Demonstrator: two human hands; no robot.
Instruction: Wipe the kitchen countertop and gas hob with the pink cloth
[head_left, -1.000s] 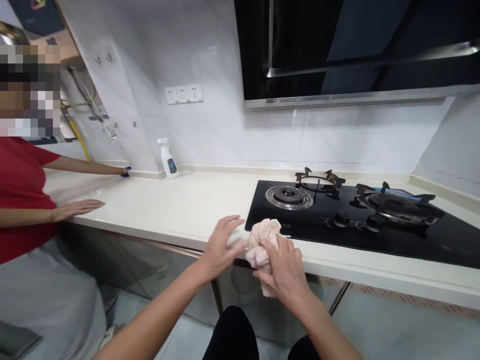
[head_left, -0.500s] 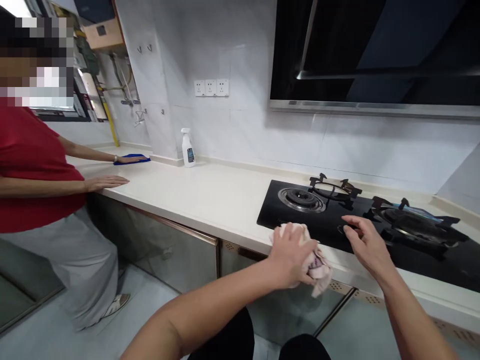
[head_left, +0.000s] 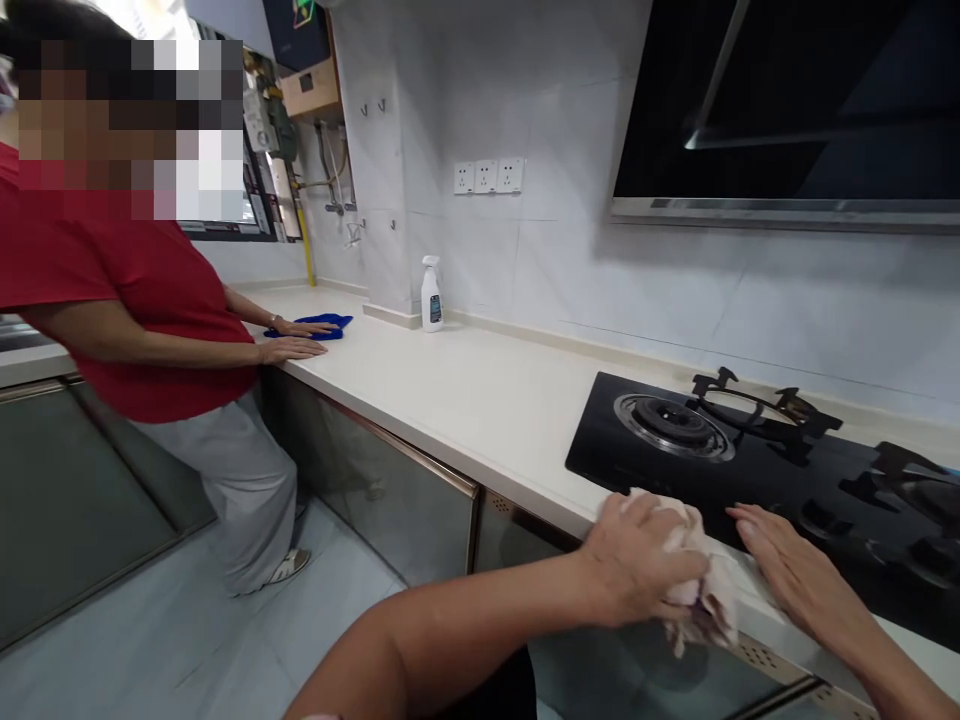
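Observation:
My left hand is closed around a crumpled pinkish-white cloth at the front edge of the cream counter, beside the black glass gas hob. Part of the cloth hangs over the counter's edge. My right hand lies flat with fingers stretched out on the hob's front edge, just right of the cloth and holding nothing.
A person in a red top stands at the left with both hands on the counter, one on a blue cloth. A white spray bottle stands by the tiled wall. A black range hood hangs above the hob's burners.
The cloth passed from my right hand to my left. My right hand came down flat onto the hob's edge. The view swung left, and the other person's blue cloth slid nearer.

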